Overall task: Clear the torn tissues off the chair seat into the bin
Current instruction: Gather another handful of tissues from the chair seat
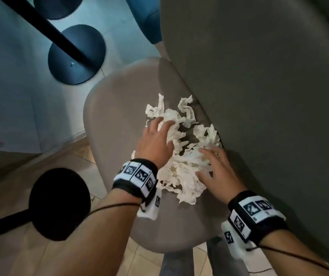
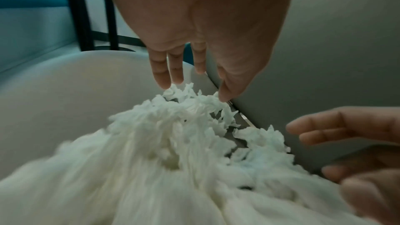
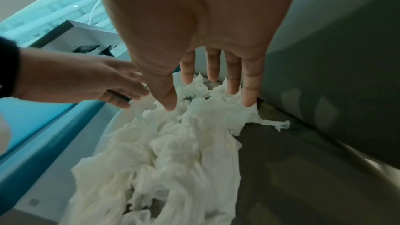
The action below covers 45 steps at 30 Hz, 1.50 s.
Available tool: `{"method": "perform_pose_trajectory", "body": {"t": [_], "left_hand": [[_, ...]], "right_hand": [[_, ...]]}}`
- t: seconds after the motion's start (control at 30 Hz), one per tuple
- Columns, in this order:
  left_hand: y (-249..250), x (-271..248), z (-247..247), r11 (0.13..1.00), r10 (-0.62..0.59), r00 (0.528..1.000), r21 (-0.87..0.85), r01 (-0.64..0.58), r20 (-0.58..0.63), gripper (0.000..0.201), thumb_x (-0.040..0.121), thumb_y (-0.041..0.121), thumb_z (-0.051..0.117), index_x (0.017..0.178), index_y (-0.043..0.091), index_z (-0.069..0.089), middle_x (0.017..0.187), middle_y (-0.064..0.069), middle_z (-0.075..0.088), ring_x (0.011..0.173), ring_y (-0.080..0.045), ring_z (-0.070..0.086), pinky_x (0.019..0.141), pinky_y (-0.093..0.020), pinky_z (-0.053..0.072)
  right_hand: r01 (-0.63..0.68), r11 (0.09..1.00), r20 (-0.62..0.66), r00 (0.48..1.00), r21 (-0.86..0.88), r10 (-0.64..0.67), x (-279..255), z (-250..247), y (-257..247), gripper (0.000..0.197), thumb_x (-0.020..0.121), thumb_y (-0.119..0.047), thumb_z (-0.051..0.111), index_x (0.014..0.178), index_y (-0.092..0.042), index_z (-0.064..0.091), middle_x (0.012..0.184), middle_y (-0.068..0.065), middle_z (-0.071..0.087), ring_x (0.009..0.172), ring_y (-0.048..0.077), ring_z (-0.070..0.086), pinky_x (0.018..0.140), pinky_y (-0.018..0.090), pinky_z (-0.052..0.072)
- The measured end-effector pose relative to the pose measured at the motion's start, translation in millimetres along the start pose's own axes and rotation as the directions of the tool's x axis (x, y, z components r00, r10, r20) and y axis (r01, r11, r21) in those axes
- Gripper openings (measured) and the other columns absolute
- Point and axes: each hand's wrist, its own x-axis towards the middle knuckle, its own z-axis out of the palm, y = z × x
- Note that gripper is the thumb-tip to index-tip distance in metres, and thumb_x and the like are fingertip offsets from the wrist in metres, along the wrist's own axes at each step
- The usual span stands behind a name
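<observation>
A loose heap of torn white tissues (image 1: 181, 152) (image 2: 173, 143) (image 3: 173, 143) lies on the grey chair seat (image 1: 115, 124), against the chair's back (image 1: 259, 86). My left hand (image 1: 155, 136) (image 2: 190, 81) reaches over the far part of the heap, fingers straight and spread, fingertips touching the strips. At the heap's right side, my right hand (image 1: 213, 164) (image 3: 212, 91) is also spread flat, its fingertips resting on the tissues close to the backrest. Neither hand grips anything. No bin shows in any view.
Round black table bases (image 1: 76, 54) (image 1: 60, 204) stand on the floor left of the chair. A teal seat (image 1: 149, 20) is beyond it. The backrest walls off the right side; wooden floor (image 1: 20, 246) lies below left.
</observation>
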Motion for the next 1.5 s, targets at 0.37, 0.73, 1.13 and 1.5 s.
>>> {"method": "perform_pose_trajectory", "body": {"t": [0.37, 0.73, 1.13, 1.5], "left_hand": [[-12.2, 78.3, 19.4, 0.957, 0.110, 0.975, 0.244, -0.157, 0.194, 0.048, 0.094, 0.014, 0.049, 0.141, 0.024, 0.048, 0.116, -0.011, 0.064, 0.112, -0.033, 0.058, 0.087, -0.045, 0.054], [-31.7, 48.4, -24.0, 0.881, -0.122, 0.978, -0.472, 0.026, -0.172, 0.027, 0.098, 0.031, 0.046, 0.072, 0.024, 0.043, 0.081, 0.004, 0.046, 0.072, -0.013, 0.045, 0.070, -0.032, 0.039], [-28.9, 36.0, -47.3, 0.504, -0.287, 0.954, -0.861, 0.071, -0.089, 0.030, 0.082, 0.008, 0.049, 0.110, 0.015, 0.055, 0.097, -0.008, 0.068, 0.084, -0.029, 0.066, 0.082, -0.052, 0.057], [-22.0, 11.3, -50.2, 0.489, -0.172, 0.985, -0.866, 0.104, 0.021, 0.031, 0.090, 0.015, 0.070, 0.112, 0.028, 0.054, 0.104, 0.007, 0.070, 0.092, -0.022, 0.072, 0.081, -0.047, 0.061]], "right_hand": [[-0.114, 0.988, -0.082, 0.991, -0.108, 0.106, 54.6, 22.0, -0.4, 0.059, 0.091, -0.007, 0.054, 0.143, -0.032, 0.044, 0.136, 0.007, 0.049, 0.118, 0.028, 0.052, 0.096, 0.036, 0.047], [-0.208, 0.963, -0.239, 0.940, 0.168, 0.245, 42.2, 5.3, -20.1, 0.030, 0.094, -0.040, 0.046, 0.091, -0.014, 0.059, 0.105, 0.002, 0.052, 0.089, 0.017, 0.052, 0.076, 0.033, 0.040], [-0.033, 0.969, -0.417, 0.899, 0.243, 0.135, 60.6, -17.2, -35.0, 0.021, 0.087, -0.004, 0.050, 0.099, -0.021, 0.056, 0.102, 0.004, 0.058, 0.090, 0.021, 0.056, 0.075, 0.030, 0.042], [-0.206, 0.870, -0.232, 0.913, 0.447, 0.335, 69.3, -19.8, -53.2, 0.062, 0.092, -0.064, 0.044, 0.066, -0.013, 0.068, 0.037, -0.012, 0.051, 0.032, 0.003, 0.040, 0.048, 0.024, 0.034]]}}
